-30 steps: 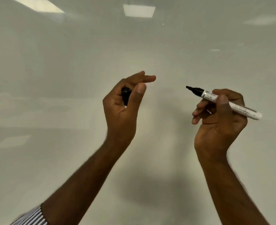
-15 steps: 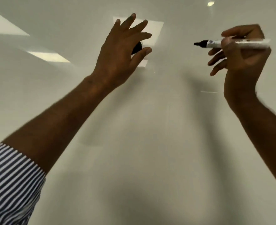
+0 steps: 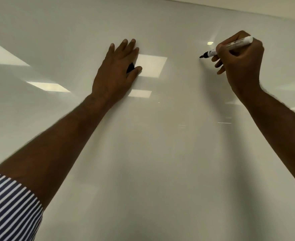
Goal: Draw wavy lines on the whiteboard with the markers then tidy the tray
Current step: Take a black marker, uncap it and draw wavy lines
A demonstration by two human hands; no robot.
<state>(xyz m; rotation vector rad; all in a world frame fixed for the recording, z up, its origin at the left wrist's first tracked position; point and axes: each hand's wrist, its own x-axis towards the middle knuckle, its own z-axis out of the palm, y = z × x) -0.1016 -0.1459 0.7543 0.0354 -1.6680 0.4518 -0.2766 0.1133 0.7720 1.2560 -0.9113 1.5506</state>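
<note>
A blank glossy whiteboard (image 3: 160, 153) fills the view, with no lines on it. My right hand (image 3: 238, 61) grips an uncapped white marker (image 3: 230, 46) with a black tip, pointing left; the tip is at the board surface at upper right. My left hand (image 3: 117, 66) lies flat against the board at upper centre, fingers spread. The marker's black cap (image 3: 130, 68) is tucked between its thumb and palm. The tray is out of view.
The whiteboard's top edge (image 3: 230, 11) runs across the upper right, with wall above it. Ceiling lights are reflected in the board at left and centre. My striped sleeve (image 3: 9, 209) shows at lower left.
Both hands rose up the board. The left hand flattened against the surface with the cap under it. The marker tip came up to the board.
</note>
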